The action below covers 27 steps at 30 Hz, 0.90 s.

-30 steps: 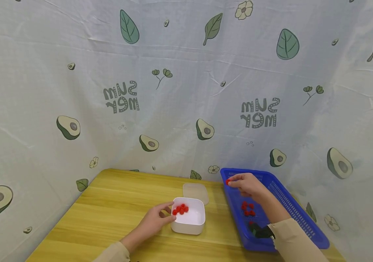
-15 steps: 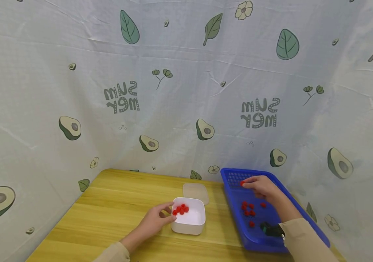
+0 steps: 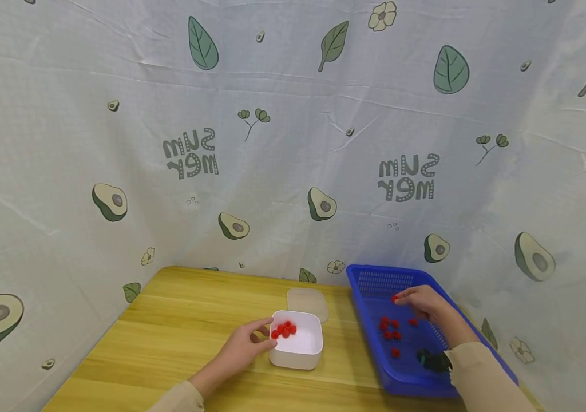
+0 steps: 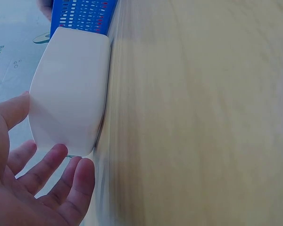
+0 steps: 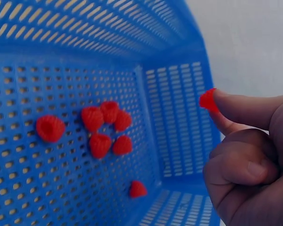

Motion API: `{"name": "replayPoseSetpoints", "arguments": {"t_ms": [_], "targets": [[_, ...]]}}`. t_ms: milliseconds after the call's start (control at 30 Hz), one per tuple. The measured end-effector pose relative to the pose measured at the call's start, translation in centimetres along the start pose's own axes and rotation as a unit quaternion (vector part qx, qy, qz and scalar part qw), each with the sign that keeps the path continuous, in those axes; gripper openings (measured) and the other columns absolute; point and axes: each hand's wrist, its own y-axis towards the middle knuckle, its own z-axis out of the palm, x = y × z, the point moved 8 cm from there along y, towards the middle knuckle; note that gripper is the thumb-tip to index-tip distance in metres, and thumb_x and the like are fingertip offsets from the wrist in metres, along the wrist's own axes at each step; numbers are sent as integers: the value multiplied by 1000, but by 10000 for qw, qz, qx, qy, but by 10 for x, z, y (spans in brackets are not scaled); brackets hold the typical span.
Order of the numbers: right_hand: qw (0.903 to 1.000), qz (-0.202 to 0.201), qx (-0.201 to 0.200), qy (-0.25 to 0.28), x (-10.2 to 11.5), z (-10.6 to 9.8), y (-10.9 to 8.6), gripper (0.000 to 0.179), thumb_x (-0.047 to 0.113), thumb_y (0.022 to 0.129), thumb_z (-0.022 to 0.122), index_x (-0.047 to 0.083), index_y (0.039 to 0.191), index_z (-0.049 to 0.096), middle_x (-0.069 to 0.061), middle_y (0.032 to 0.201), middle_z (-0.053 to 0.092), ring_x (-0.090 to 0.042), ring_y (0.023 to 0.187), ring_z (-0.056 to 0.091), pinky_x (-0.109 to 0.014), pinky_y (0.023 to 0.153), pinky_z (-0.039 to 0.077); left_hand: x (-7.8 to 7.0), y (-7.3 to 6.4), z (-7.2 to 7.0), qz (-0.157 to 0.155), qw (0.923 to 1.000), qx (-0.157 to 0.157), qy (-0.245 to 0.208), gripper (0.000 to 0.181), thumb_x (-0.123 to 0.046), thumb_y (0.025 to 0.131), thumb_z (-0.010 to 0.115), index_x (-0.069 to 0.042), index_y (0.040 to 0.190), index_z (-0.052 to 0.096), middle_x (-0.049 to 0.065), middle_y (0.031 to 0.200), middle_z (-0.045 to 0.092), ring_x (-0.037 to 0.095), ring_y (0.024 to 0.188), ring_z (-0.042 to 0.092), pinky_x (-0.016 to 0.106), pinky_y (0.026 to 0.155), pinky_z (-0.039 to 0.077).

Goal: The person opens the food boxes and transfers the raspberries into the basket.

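My right hand [image 3: 424, 303] pinches a red raspberry [image 5: 208, 100] between thumb and index finger, the other fingers curled in. It is over the blue basket [image 3: 375, 366], near the far end. Below, several more raspberries [image 5: 100, 145] lie scattered on the basket floor, most in a cluster. My left hand [image 3: 241, 346] holds the white square box [image 3: 295, 359] at its left side, thumb and index finger at the rim's two left corners. In the left wrist view, the fingertips [image 4: 87, 169] sit at the box's end. Several raspberries [image 3: 285, 329] lie inside the box toward its left.
A translucent lid [image 3: 307, 302] lies flat on the wooden table [image 3: 190, 320] just behind the box. A dark wrist strap piece [image 3: 433, 360] shows at my right sleeve, over the basket. A printed curtain [image 3: 282, 143] hangs behind the table.
My right hand has moved rightward and lower over the basket, carrying the raspberry from near the basket's left rim. The left hand and the white box have stayed put.
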Motion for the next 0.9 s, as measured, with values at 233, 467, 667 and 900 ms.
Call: {"name": "replayPoseSetpoints", "arguments": {"t_ms": [233, 467, 667, 900], "targets": [[9992, 215, -111, -324, -18, -5, 3, 25, 8, 90, 68, -13, 104, 68, 8, 50, 31, -7, 44, 27, -25, 45, 28, 0, 1, 0, -2, 10000, -8, -12, 56, -31, 91, 75, -16, 142, 57, 4, 114, 63, 21, 95, 55, 31, 73, 49], [9953, 448, -271, -812, -24, -9, -3, 16, 7, 87, 68, 8, 73, 60, 9, 47, 30, -6, 42, 28, -23, 44, 29, 3, 2, 1, 31, 10000, 9, 43, 56, -31, 92, 75, -16, 142, 58, 4, 114, 63, 21, 95, 55, 30, 74, 49], [9940, 495, -326, -916, -34, -11, -1, 21, 5, 87, 67, 9, 68, 58, 8, 49, 30, -6, 43, 28, -23, 43, 29, 2, 2, 1, 22, 10000, -17, 10, 56, -32, 92, 75, -16, 142, 57, 4, 114, 63, 21, 95, 55, 30, 72, 49], [9925, 450, -330, -1087, -34, -10, 0, 43, 8, 86, 67, 20, 61, 35, 8, 49, 30, -7, 43, 28, -23, 43, 29, 4, 3, 1, 56, 10000, 16, -36, 56, -31, 92, 75, -15, 143, 57, 4, 115, 63, 21, 95, 55, 30, 73, 49]]}}
